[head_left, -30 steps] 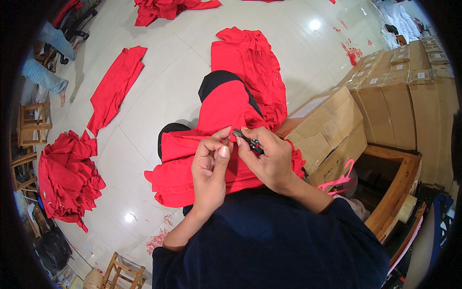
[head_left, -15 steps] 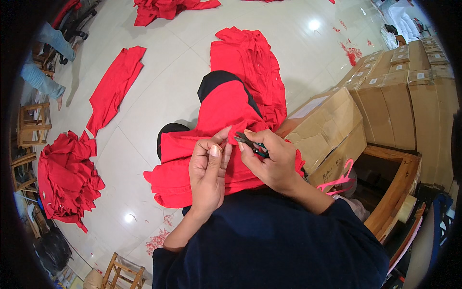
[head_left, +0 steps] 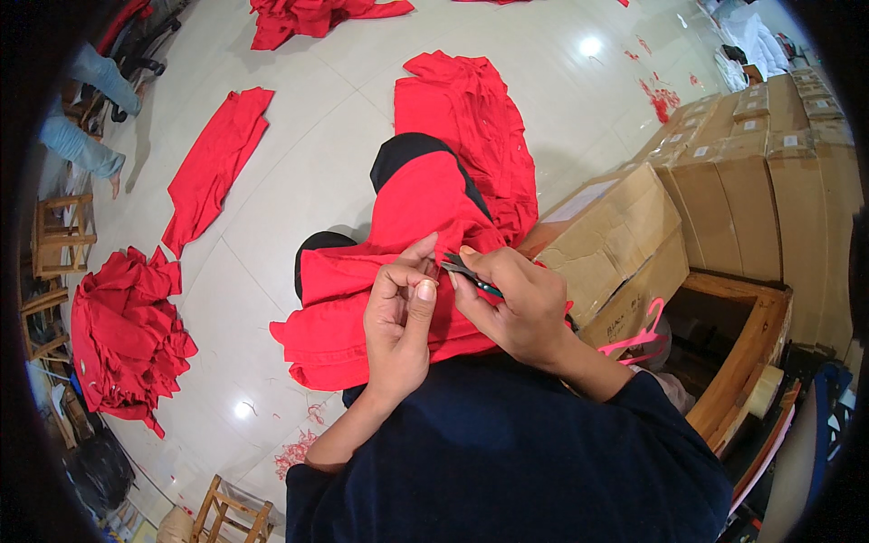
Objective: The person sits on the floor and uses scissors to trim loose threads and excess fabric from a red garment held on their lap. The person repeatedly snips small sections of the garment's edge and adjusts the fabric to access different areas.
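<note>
A red garment [head_left: 335, 290] lies spread across my lap and knees. My left hand [head_left: 398, 317] is closed, with thumb and fingertips pinching at the raised edge of the red cloth; whether a thread is also in the pinch is too small to tell. Thread snips [head_left: 472, 277] with dark blades sit in my right hand [head_left: 520, 303], fingers wrapped round them. Their tips point left at the cloth, just beside the left fingertips.
A red cloth pile [head_left: 127, 330] lies left, a flat red piece [head_left: 217, 167] beyond it, and more red garments [head_left: 471, 127] past my knees. Right stand cardboard boxes [head_left: 606, 244], a wooden frame [head_left: 742, 362] and a pink hanger [head_left: 638, 339]. A person's legs [head_left: 86, 154] show far left.
My left hand has shifted slightly right and down, its thumb lower. The snips have turned a little, their blades now closer together. The garment has hardly moved.
</note>
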### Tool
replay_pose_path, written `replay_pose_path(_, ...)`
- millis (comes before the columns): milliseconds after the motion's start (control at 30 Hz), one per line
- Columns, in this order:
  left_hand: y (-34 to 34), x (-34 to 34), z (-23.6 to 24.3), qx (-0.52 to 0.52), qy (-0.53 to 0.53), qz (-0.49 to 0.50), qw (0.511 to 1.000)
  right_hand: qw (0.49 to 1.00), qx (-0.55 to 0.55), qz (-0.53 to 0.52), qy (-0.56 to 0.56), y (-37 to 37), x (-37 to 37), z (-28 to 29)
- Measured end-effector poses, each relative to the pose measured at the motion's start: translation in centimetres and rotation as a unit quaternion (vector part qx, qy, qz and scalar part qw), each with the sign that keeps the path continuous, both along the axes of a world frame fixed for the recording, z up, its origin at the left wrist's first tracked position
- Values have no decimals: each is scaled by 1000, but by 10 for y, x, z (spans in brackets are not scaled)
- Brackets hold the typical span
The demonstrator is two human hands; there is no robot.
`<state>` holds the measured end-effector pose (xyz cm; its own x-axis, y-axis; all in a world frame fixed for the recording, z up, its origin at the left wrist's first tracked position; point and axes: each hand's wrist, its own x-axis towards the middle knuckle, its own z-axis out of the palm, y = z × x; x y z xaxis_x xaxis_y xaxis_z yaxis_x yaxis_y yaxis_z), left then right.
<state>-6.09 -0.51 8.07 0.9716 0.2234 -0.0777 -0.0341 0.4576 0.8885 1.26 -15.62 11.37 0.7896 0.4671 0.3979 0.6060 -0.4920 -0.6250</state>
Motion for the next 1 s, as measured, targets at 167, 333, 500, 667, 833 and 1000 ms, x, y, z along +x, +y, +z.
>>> replay_pose_path(167,-1,1,4,22,6,0,1000,1000,-16,-11,4,-2,1,-3)
replay_pose_path(333,-4,2,6,39,6,-4,999,999,-36,-17,-4,-3,3,-3)
replay_pose_path(500,-4,2,1,69,6,-18,997,999,-43,-20,-17,-5,4,-8)
replay_pose_path(667,-4,2,4,59,13,-20,998,999,-36,-9,-22,-5,4,-4)
replay_pose_path(833,-4,1,3,41,20,-19,999,999,-40,-4,-27,-6,3,-6)
replay_pose_path(1000,-3,2,5,15,15,-33,999,998,-52,5,-43,-10,4,-13)
